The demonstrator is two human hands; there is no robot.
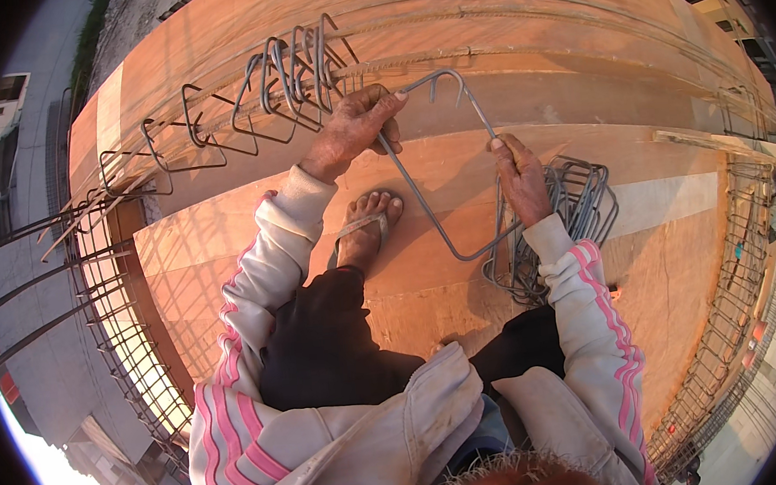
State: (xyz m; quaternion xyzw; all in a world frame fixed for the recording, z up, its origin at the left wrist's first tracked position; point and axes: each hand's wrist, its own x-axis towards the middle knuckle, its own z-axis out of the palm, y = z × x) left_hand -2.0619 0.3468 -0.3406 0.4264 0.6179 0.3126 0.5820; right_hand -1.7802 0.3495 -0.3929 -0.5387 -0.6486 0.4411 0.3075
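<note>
Between my two hands is a rectangular steel rebar stirrup point(423, 205), its hooked ends showing near the top. My left hand point(356, 131) is closed round its upper left side, thumb pressed along the bar. On the opposite side, my right hand point(521, 177) grips the bar with fingers wrapped round it. A pile of loose stirrups point(585, 195) lies on the plywood just under and beside my right forearm. Ahead and left of my left hand, several more stirrups point(288, 77) hang in a row on long straight bars.
Plywood decking point(402, 310) lies under my sandalled foot point(368, 226). Long rebars point(473, 52) run across the far side. Tied rebar cages point(126, 327) edge the deck at left, with another cage point(717, 308) at right. A timber strip point(722, 143) lies at far right.
</note>
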